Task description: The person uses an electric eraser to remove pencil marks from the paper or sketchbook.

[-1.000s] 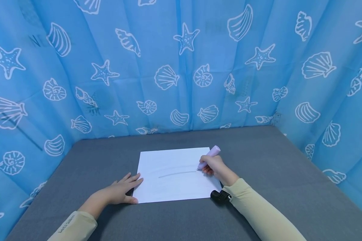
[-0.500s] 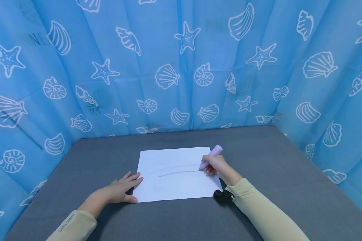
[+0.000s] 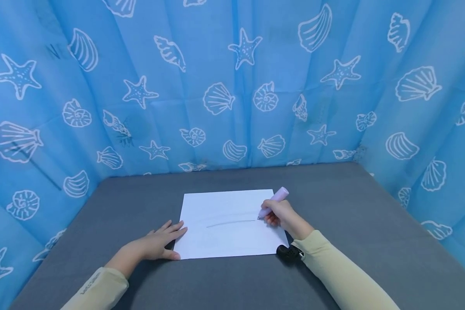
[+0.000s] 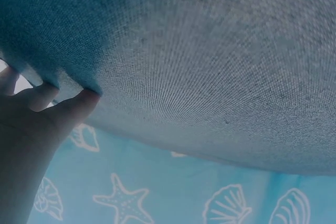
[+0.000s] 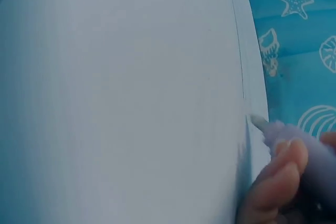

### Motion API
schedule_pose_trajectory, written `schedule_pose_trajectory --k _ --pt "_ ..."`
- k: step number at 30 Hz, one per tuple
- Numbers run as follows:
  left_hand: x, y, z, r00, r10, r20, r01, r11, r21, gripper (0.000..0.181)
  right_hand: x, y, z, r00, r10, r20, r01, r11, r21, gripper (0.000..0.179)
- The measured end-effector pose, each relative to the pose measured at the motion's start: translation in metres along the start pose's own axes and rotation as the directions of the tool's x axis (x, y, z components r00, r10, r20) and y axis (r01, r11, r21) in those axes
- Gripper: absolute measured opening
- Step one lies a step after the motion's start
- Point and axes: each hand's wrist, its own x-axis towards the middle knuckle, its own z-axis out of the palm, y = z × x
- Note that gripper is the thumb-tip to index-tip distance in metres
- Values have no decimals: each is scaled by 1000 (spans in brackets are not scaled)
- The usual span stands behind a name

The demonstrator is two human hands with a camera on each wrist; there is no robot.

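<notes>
A white sheet of paper (image 3: pixel 224 243) lies on the grey tabletop, with one thin, slightly curved dark line (image 3: pixel 230 222) drawn across its middle. My right hand (image 3: pixel 284 215) grips a thick lilac pen (image 3: pixel 280 194), tilted, its tip just past the line's right end. In the right wrist view the pen's tip (image 5: pixel 257 121) appears slightly apart from the line's end. My left hand (image 3: pixel 156 242) rests with fingers spread on the paper's left edge. In the left wrist view some of its fingers (image 4: pixel 79 109) touch the grey cloth.
Grey cloth (image 3: pixel 139 202) covers the table. A blue curtain (image 3: pixel 201 64) with white shells and starfish hangs behind and along both sides. A small black device (image 3: pixel 288 254) sits at my right wrist, by the paper's near right corner.
The pen in my right hand has shifted slightly right, from the line's end to a little beyond it. My left hand stays on the paper's edge. The head view has swung slightly.
</notes>
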Motion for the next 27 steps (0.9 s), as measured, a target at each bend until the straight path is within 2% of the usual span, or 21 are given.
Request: schedule_pose_trajectory --k 3,6,11,19,24,27 --pt "1 0 -1 1000 1 2 -1 1000 -1 85 0 0 0 999 6 34 -8 996 83 20" --pt "1 0 -1 1000 -2 3 2 1000 4 85 -1 0 2 997 5 71 -13 994 105 20" --pt "1 2 0 1000 -8 4 8 1000 12 85 2 -1 6 999 12 41 -17 994 112 15" --pt "1 2 1 1000 -23 2 23 999 23 85 3 1 7 1000 8 -11 -8 1000 10 17" --pt "1 1 1 1000 -14 8 14 1000 16 85 1 0 9 1000 -12 -1 12 999 -48 16" --pt "1 1 -1 1000 -7 7 7 1000 0 85 0 -1 10 1000 -20 1 20 999 -47 14"
